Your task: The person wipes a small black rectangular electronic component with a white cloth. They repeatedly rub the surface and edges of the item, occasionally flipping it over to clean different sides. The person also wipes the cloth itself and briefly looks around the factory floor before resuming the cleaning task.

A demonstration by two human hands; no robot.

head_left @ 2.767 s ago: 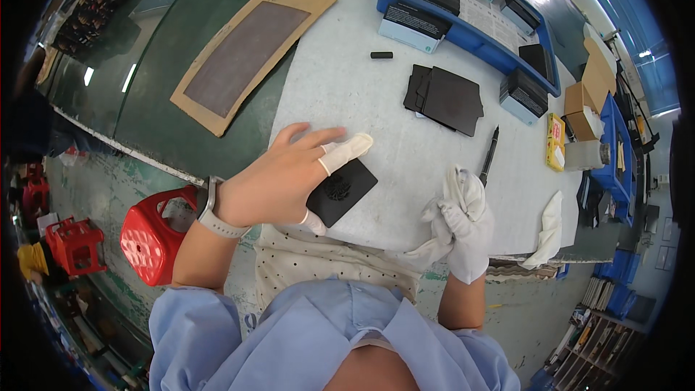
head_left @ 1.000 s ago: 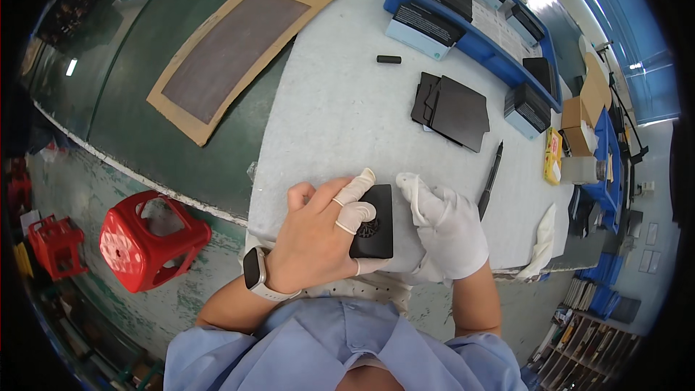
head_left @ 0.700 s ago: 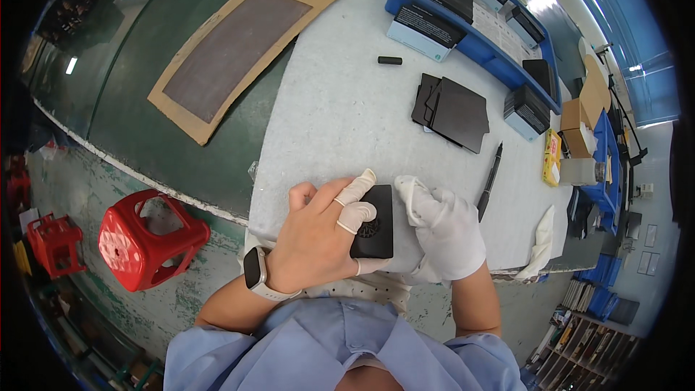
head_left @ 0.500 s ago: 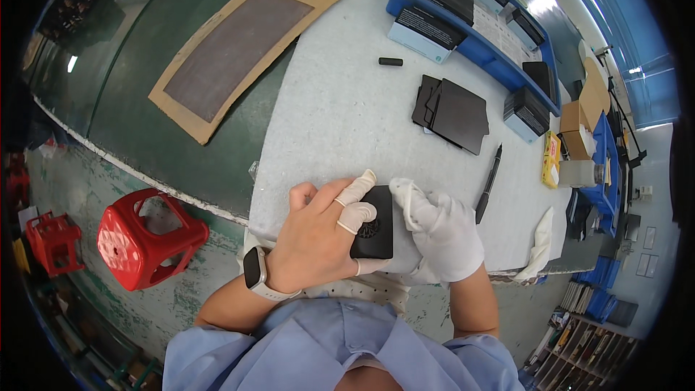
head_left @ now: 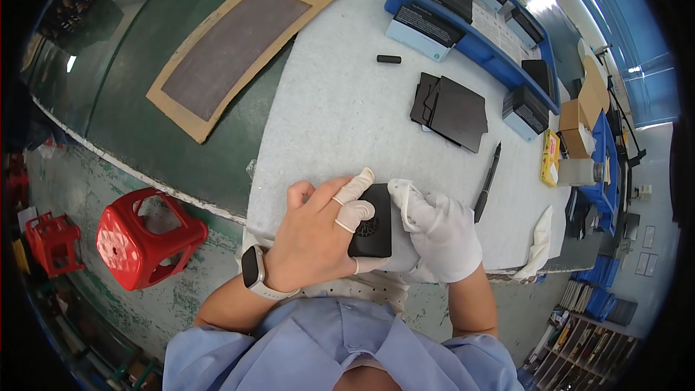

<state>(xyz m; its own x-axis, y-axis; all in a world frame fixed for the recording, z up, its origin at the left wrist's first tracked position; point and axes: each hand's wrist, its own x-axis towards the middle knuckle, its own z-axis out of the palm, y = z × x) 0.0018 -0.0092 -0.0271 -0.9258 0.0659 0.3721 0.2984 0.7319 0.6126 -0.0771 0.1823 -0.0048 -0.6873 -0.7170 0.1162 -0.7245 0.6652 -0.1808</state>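
Observation:
A flat black rectangular case (head_left: 373,239) with a round embossed emblem lies at the near edge of the white padded table. My left hand (head_left: 318,228) grips it from the left, with white finger cots on several fingers and two of them pressed on its face. Close to the case's right edge, my right hand (head_left: 441,235) is in a white cloth glove with its fingers curled together. Whatever those fingers may pinch is hidden by the glove. Farther right a black pen (head_left: 488,182) lies on the white surface (head_left: 333,101).
Stacked dark flat cases (head_left: 456,112) and a small black cylinder (head_left: 389,59) lie beyond my hands. A blue bin (head_left: 499,58) of boxes stands at back right, near a yellow packet (head_left: 550,158). A white cloth (head_left: 536,246) and red stool (head_left: 145,239) flank me.
Everything in view has shifted very slightly left and up together. My hands keep the same hold and places around the black case.

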